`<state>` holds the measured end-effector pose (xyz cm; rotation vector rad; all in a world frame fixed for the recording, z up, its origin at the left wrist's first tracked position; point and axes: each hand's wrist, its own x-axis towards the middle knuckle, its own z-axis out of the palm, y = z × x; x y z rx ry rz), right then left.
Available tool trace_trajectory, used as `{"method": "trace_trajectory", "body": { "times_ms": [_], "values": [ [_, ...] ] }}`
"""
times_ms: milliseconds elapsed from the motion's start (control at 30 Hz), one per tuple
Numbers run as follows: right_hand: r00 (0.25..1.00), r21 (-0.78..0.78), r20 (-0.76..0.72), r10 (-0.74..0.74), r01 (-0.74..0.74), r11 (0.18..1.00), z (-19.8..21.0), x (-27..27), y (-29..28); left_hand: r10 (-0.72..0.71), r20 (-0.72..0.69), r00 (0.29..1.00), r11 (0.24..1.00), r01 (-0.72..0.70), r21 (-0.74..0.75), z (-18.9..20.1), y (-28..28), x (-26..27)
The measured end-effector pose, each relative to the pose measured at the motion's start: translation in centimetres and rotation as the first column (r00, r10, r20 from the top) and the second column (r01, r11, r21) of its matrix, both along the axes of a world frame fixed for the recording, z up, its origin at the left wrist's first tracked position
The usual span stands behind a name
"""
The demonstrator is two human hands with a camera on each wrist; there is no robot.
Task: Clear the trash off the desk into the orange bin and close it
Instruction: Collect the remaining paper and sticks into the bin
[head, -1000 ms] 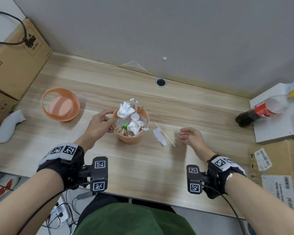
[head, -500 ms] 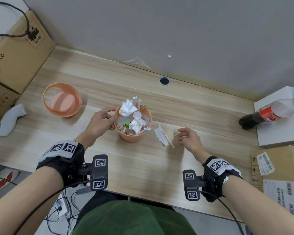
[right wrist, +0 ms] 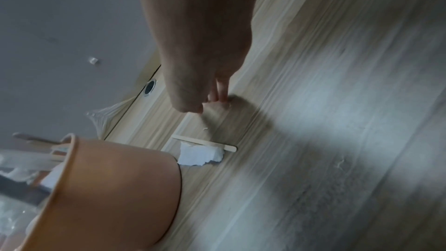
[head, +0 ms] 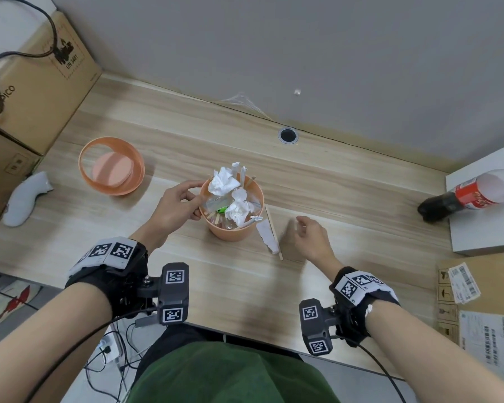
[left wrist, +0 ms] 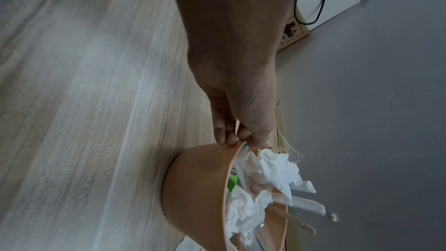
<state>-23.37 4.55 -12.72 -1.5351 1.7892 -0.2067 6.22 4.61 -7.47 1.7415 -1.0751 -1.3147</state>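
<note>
The orange bin (head: 233, 229) (left wrist: 195, 188) (right wrist: 115, 194) stands mid-desk, heaped with crumpled white tissues (head: 223, 183), clear plastic and wooden sticks. My left hand (head: 176, 206) (left wrist: 231, 136) pinches its left rim, thumb inside. Just right of the bin lie a torn white paper scrap (head: 267, 238) (right wrist: 201, 155) and a thin wooden stick (head: 273, 232) (right wrist: 205, 142). My right hand (head: 310, 238) (right wrist: 205, 100) hovers right of them, fingers loosely curled and holding nothing. The bin's orange lid (head: 111, 167) lies upside down at the left.
Cardboard boxes (head: 32, 82) and a white controller (head: 25, 199) sit at the left. On the right a cola bottle (head: 472, 196) lies on a white board (head: 483, 228) above another box (head: 483, 309). A cable hole (head: 287, 135) is near the wall.
My right hand has drifted a little toward the stick and paper scrap. The left hand keeps its hold on the bin's rim, and the bin stays put.
</note>
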Motion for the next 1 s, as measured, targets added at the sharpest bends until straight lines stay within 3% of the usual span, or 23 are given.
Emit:
{"method": "trace_trajectory", "body": {
  "times_ms": [133, 400, 667, 900, 1000],
  "values": [
    [0.996, 0.106, -0.088, 0.021, -0.012, 0.994, -0.4, 1.5, -0.2, 0.003, 0.000, 1.000, 1.000, -0.003, -0.009, 0.3, 0.2, 0.0],
    [0.950, 0.075, -0.244, 0.194, -0.181, 0.981, -0.8, 5.5, -0.5, 0.015, 0.028, 0.999, 1.000, -0.015, 0.008, 0.4, 0.8, 0.5],
    [0.877, 0.174, -0.366, 0.311, -0.264, 0.949, -0.3, 1.9, -1.7, 0.017, 0.027, 0.999, 1.000, -0.017, 0.021, 0.4, 1.0, 0.7],
    [0.895, 0.136, -0.397, 0.202, -0.161, 0.978, -0.5, -2.6, -1.2, 0.000, 0.036, 0.999, 1.000, -0.001, 0.022, 0.5, 0.8, 0.8],
    [0.967, 0.077, -0.239, 0.084, -0.067, 0.995, 0.6, -2.7, -2.1, -0.014, 0.037, 0.999, 1.000, 0.014, 0.021, 0.5, 0.6, 0.8]
  ]
}}
